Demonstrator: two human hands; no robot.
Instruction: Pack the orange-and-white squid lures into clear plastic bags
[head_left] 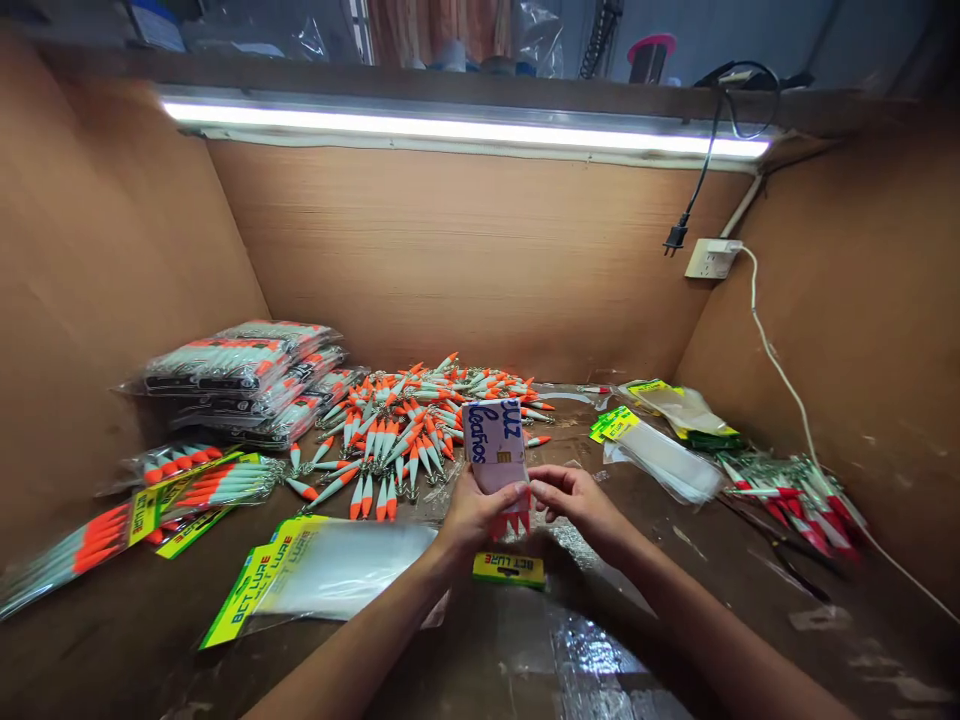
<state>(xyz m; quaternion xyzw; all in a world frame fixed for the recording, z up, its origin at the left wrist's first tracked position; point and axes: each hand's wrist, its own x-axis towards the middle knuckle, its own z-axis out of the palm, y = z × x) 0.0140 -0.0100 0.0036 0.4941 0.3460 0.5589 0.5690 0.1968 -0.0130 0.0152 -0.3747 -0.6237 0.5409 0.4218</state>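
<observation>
My left hand (pixel 474 515) is closed on a small pink card packet (pixel 496 450) with blue handwriting, held upright above the table. Red tips stick out at the packet's lower end, near my thumb. My right hand (pixel 576 498) is pinched at the packet's lower right edge, fingers curled. Just below my hands lies a yellow BCT LURE header card (pixel 509 569). A loose heap of white and orange lures (pixel 409 425) with metal hooks lies behind the packet.
Empty clear bags with yellow headers (pixel 315 575) lie at the front left. Filled lure packs (pixel 247 375) are stacked at the left wall. More bags (pixel 664 440) and red-tipped lures (pixel 795 500) sit at the right. A wall socket (pixel 711 258) and white cable run along the right wall.
</observation>
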